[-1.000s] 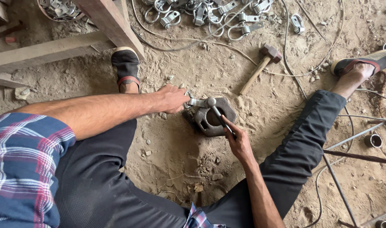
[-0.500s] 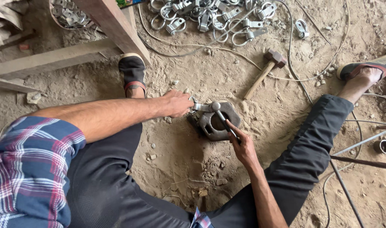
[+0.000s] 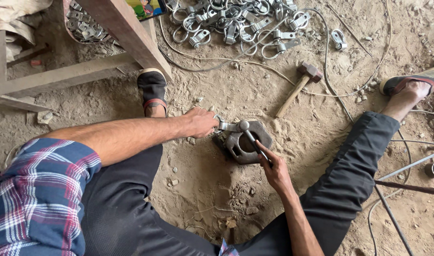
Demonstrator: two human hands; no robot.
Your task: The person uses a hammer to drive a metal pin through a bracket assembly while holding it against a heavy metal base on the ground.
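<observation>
Left hand (image 3: 202,122) clamps a small metal clamp (image 3: 225,126) on the heavy iron block (image 3: 248,142) bedded in the dirt floor (image 3: 198,189); right hand (image 3: 272,167) grips a thin rod (image 3: 251,138), apparently rigid, low on its shaft.

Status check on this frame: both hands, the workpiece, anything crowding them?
Left hand grips metal clamp piece on hexagonal steel block. Right hand grips small hammer, head at clamp. Wooden-handled sledge apart.

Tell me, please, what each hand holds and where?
Left hand grips a metal clamp piece by its end; right hand holds a small hammer by its handle.
</observation>
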